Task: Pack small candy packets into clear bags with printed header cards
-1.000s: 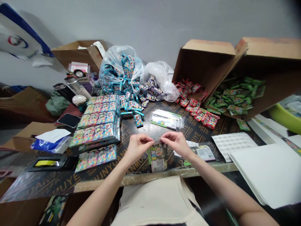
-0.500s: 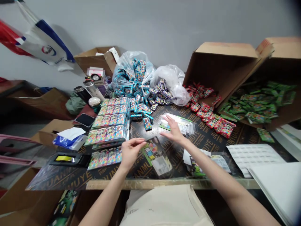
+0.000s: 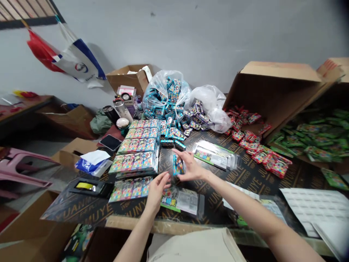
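Observation:
A clear plastic package [image 3: 188,202] with a printed green and black card lies near the table's front edge. My left hand [image 3: 157,189] is at its left end, fingers pinched together at its upper edge; the exact grip is partly hidden. Just above the package, my right hand [image 3: 189,165] holds a small blue candy packet [image 3: 177,166] between thumb and fingers. More flat clear packages [image 3: 214,156] with the same kind of card lie to the right of this hand. Behind my hands, loose blue packets [image 3: 173,134] spill from a clear bag [image 3: 166,92].
Stacked filled packages [image 3: 135,163] stand on the left, beside a black tape dispenser [image 3: 91,187] and a phone [image 3: 110,142]. Purple packets [image 3: 198,118], red packets [image 3: 272,160] and green packets [image 3: 319,140] lie along the back and right. A cardboard box [image 3: 278,91] lies tipped open.
My right hand has moved left from the flat packages and now holds a blue packet. The package at my left hand has turned sideways and lies lower. The camera view has shifted.

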Demonstrator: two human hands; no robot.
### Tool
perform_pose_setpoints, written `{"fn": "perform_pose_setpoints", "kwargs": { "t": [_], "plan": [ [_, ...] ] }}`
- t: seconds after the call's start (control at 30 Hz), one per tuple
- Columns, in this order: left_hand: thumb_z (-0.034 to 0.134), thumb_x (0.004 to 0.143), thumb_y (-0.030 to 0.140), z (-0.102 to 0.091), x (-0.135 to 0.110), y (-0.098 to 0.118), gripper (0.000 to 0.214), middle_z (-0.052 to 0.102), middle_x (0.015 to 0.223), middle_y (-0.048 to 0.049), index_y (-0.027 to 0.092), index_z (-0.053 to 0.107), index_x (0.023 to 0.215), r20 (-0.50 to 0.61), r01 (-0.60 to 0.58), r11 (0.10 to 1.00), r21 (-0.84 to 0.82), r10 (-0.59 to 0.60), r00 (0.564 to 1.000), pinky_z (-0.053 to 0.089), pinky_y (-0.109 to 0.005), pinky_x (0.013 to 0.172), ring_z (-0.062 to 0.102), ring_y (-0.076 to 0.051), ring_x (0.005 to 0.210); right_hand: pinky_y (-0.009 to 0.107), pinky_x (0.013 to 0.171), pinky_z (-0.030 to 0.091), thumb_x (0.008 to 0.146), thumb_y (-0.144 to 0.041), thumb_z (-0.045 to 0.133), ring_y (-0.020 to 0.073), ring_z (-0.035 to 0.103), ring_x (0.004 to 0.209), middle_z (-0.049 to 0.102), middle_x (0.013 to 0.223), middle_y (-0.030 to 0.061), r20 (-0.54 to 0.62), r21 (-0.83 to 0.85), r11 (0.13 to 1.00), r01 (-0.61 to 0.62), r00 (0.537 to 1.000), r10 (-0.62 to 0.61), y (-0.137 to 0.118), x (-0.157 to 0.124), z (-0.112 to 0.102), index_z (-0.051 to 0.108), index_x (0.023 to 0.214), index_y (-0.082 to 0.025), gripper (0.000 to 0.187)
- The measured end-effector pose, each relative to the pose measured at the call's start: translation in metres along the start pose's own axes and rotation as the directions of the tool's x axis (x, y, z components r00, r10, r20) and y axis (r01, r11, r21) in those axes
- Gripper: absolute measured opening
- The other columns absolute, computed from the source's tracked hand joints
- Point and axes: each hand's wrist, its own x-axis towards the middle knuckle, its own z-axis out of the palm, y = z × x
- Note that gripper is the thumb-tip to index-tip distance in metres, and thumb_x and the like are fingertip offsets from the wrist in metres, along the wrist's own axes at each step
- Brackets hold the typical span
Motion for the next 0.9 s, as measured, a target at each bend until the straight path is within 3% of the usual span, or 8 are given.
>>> {"fn": "perform_pose_setpoints", "kwargs": {
  "t": [0.1, 0.23, 0.4, 0.47, 0.6, 0.7, 0.8, 0.9],
  "plan": [
    [0.07, 0.062, 0.039, 0.032, 0.008, 0.006, 0.037, 0.067, 0.072, -0.0056, 0.011, 0.067, 0.086, 0.2, 0.112, 0.986, -0.124, -0.085, 0.976, 0.046, -0.023, 0.057, 0.06, -0.015, 0.062, 0.041, 0.09, 0.026, 0.053, -0.035, 0.065, 0.0251, 0.046, 0.096, 0.052, 0.109, 0.0061, 0.017, 0.077, 0.996, 0.044, 0.999, -0.046, -0.022, -0.036, -0.011, 0.022, 0.137, -0.022, 0.095],
    [0.074, 0.058, 0.033, 0.063, 0.006, 0.005, 0.029, 0.063, 0.06, -0.0002, 0.011, 0.066, 0.075, 0.262, 0.14, 0.979, -0.149, -0.098, 0.96, 0.043, -0.02, 0.051, 0.056, -0.011, 0.052, 0.044, 0.094, 0.027, 0.057, -0.031, 0.067, 0.0273, 0.044, 0.107, 0.05, 0.117, 0.0075, -0.092, 0.108, 0.994, -0.012, 0.996, 0.022, -0.03, -0.073, -0.024, 0.029, 0.133, -0.025, 0.085],
    [0.064, 0.07, 0.042, 0.077, -0.003, 0.006, 0.036, 0.066, 0.074, -0.0055, 0.014, 0.063, 0.092, 0.597, 0.487, 0.821, -0.299, -0.237, 0.767, 0.047, -0.023, 0.056, 0.059, -0.013, 0.059, 0.04, 0.096, 0.033, 0.063, -0.033, 0.067, 0.0251, 0.044, 0.114, 0.042, 0.128, 0.0113, -0.221, 0.514, 0.853, -0.092, 0.947, 0.235, -0.027, -0.101, -0.027, 0.009, 0.137, -0.025, 0.094],
    [0.07, 0.066, 0.034, 0.08, -0.003, 0.004, 0.031, 0.065, 0.071, -0.0043, 0.013, 0.063, 0.089, 0.579, 0.489, 0.825, -0.285, -0.258, 0.774, 0.046, -0.021, 0.054, 0.058, -0.01, 0.056, 0.041, 0.099, 0.032, 0.063, -0.033, 0.067, 0.025, 0.041, 0.118, 0.038, 0.131, 0.012, -0.209, 0.573, 0.812, -0.11, 0.939, 0.274, -0.026, -0.107, -0.025, 0.005, 0.137, -0.024, 0.097],
    [0.076, 0.058, 0.027, 0.085, 0.0, -0.008, 0.035, 0.064, 0.07, -0.003, 0.011, 0.061, 0.085, 0.364, 0.223, 0.955, -0.196, -0.14, 0.921, 0.047, -0.022, 0.059, 0.058, -0.01, 0.057, 0.044, 0.104, 0.023, 0.057, -0.031, 0.072, 0.0277, 0.029, 0.126, 0.029, 0.138, 0.0111, -0.253, 0.396, 0.906, -0.15, 0.931, 0.265, -0.026, -0.114, -0.022, 0.009, 0.137, -0.025, 0.102],
    [0.072, 0.062, 0.035, 0.079, 0.0, -0.015, 0.045, 0.065, 0.075, -0.0055, 0.011, 0.058, 0.098, 0.353, 0.011, 0.998, 0.059, -0.032, 0.935, 0.048, -0.03, 0.067, 0.061, -0.016, 0.064, 0.043, 0.1, 0.029, 0.058, -0.028, 0.071, 0.0267, 0.04, 0.116, 0.042, 0.126, 0.0103, -0.233, 0.253, 0.953, -0.168, 0.945, 0.229, -0.023, -0.118, -0.026, 0.017, 0.136, -0.025, 0.095],
    [0.07, 0.062, 0.04, 0.055, 0.0, -0.02, 0.073, 0.061, 0.106, -0.0113, 0.019, 0.042, 0.126, 0.518, -0.337, 0.86, 0.382, 0.103, 0.849, 0.04, -0.043, 0.09, 0.057, -0.026, 0.098, 0.043, 0.097, 0.032, 0.057, -0.029, 0.072, 0.0264, 0.045, 0.11, 0.047, 0.121, 0.0094, -0.242, 0.141, 0.974, -0.177, 0.948, 0.207, -0.013, -0.129, -0.032, 0.025, 0.134, -0.025, 0.09],
    [0.076, 0.049, 0.034, 0.027, 0.0, -0.028, 0.094, 0.042, 0.133, -0.0101, 0.029, 0.034, 0.132, 0.741, -0.667, 0.474, 0.575, 0.045, 0.67, 0.014, -0.054, 0.104, 0.032, -0.033, 0.125, 0.043, 0.094, 0.034, 0.058, -0.032, 0.071, 0.0263, 0.047, 0.107, 0.05, 0.118, 0.0092, -0.226, 0.093, 0.966, -0.24, 0.94, 0.255, 0.0, -0.146, -0.036, 0.023, 0.135, -0.023, 0.091]
  ]
}}
